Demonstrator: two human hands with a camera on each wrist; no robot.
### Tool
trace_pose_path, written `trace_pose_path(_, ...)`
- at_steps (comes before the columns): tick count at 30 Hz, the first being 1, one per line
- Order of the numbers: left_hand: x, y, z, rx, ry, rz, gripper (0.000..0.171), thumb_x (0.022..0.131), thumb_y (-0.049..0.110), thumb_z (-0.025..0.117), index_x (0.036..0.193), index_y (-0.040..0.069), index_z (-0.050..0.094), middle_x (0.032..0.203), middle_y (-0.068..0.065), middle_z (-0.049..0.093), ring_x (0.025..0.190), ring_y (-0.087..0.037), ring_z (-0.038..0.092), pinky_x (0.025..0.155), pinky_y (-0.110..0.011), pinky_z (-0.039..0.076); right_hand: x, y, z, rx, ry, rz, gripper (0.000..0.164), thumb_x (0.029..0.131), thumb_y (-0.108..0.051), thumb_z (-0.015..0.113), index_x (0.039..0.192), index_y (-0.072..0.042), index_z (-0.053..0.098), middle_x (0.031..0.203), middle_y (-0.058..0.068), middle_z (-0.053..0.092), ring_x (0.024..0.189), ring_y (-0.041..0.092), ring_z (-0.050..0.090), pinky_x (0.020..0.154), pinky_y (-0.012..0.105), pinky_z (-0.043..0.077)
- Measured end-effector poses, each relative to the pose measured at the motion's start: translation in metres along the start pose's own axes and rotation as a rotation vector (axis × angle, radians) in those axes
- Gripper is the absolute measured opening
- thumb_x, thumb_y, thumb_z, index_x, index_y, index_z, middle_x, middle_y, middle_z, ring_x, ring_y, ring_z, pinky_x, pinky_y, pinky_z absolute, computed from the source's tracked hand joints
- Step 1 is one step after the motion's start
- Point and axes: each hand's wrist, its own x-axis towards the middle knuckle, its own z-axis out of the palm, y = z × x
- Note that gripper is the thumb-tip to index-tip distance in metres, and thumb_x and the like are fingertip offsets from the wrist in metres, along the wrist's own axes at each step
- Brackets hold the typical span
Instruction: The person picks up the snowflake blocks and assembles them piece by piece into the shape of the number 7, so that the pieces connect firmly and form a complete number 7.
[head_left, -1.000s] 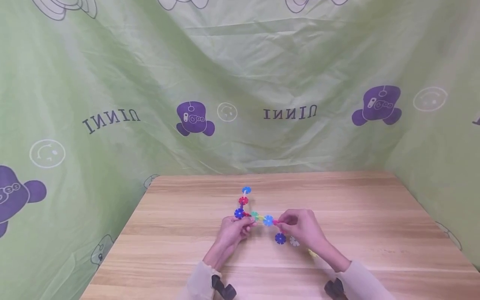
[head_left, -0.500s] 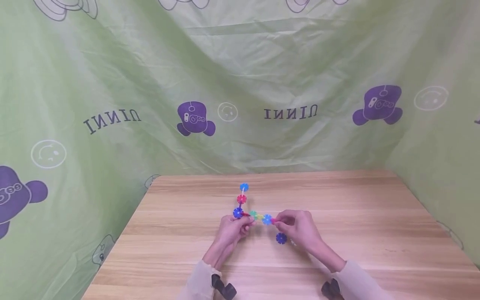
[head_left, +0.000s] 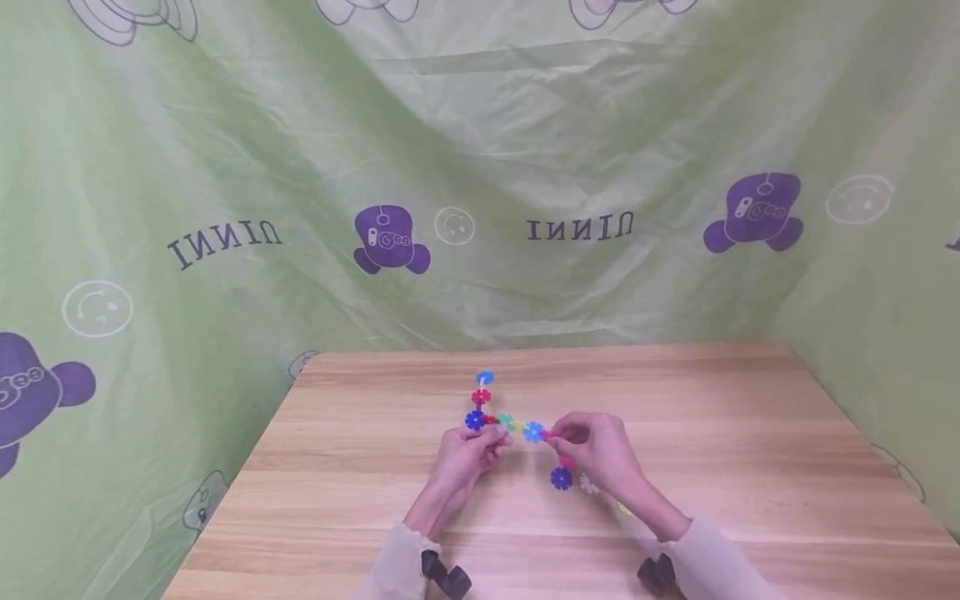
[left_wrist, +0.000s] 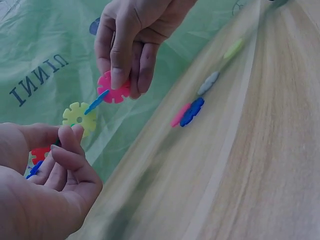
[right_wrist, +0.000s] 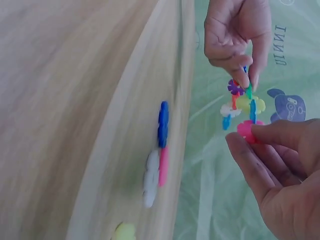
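Observation:
Both hands hold a chain of interlocking snowflake discs above the table. My left hand (head_left: 463, 462) pinches the green disc (head_left: 506, 422) between thumb and fingers. To its left, the chain bends away through a red disc, a dark blue disc (head_left: 475, 420), and another red disc (head_left: 482, 397) to a light blue disc (head_left: 485, 377) at the far end. Right of the green one come a yellow disc (left_wrist: 80, 119) and a light blue disc (head_left: 533, 432). My right hand (head_left: 606, 454) pinches the pink disc (left_wrist: 114, 88) at the chain's near end, slotted against that light blue disc.
On the wooden table (head_left: 337, 467), below the right hand, lie a loose dark blue disc (head_left: 561, 478), a pink disc (left_wrist: 180, 115), a white disc (right_wrist: 150, 179) and a yellow disc (right_wrist: 124, 231). A green printed curtain (head_left: 480, 283) hangs behind and beside the table.
The chain has shifted slightly left and up in the head view, its far end tipping a little. My right hand has also moved slightly left, still pinching the pink disc.

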Motion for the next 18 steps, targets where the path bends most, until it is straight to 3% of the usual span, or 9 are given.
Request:
trace_pose_path(5,-0.003,0.001,0.003,0.032,-0.045,0.029,0.033,0.095,0.026,0.079,0.114,0.0,0.076,0.094,-0.002,0.081,0.083,-0.009,0.067,0.077,-0.021,0.057,0.001,-0.009,0.011,0.013,0.06,-0.055,0.008,0.085,-0.006,0.085,0.088,-0.011,0.08,0.085,0.005,0.081,0.073,0.013,0.076,0.066,0.02,0.06)
trace_pose_path(9,-0.005,0.001,0.008,0.025,-0.073,0.048,0.031,0.096,0.021,0.078,0.115,-0.004,0.076,0.091,-0.001,0.081,0.079,-0.007,0.066,0.075,-0.02,0.056,0.004,-0.013,0.019,0.016,0.05,-0.098,0.008,0.085,-0.004,0.085,0.088,-0.01,0.08,0.087,0.006,0.082,0.077,0.018,0.079,0.069,0.022,0.063)
trace_pose_path(13,-0.005,0.002,0.011,0.017,-0.055,0.056,0.029,0.095,0.017,0.078,0.112,-0.006,0.076,0.088,-0.001,0.08,0.077,-0.006,0.066,0.072,-0.019,0.055,0.005,-0.009,0.017,0.019,-0.046,-0.105,0.009,0.086,-0.007,0.085,0.092,-0.008,0.078,0.091,0.006,0.081,0.084,0.018,0.079,0.075,0.023,0.064)
trace_pose_path(18,-0.005,0.002,0.009,0.043,-0.038,0.039,0.028,0.094,0.019,0.079,0.111,-0.003,0.077,0.091,-0.003,0.081,0.077,-0.006,0.067,0.073,-0.02,0.057,0.002,0.0,-0.005,-0.035,-0.181,-0.051,0.019,0.087,-0.017,0.085,0.099,-0.006,0.077,0.094,0.004,0.08,0.09,0.017,0.076,0.079,0.023,0.064)
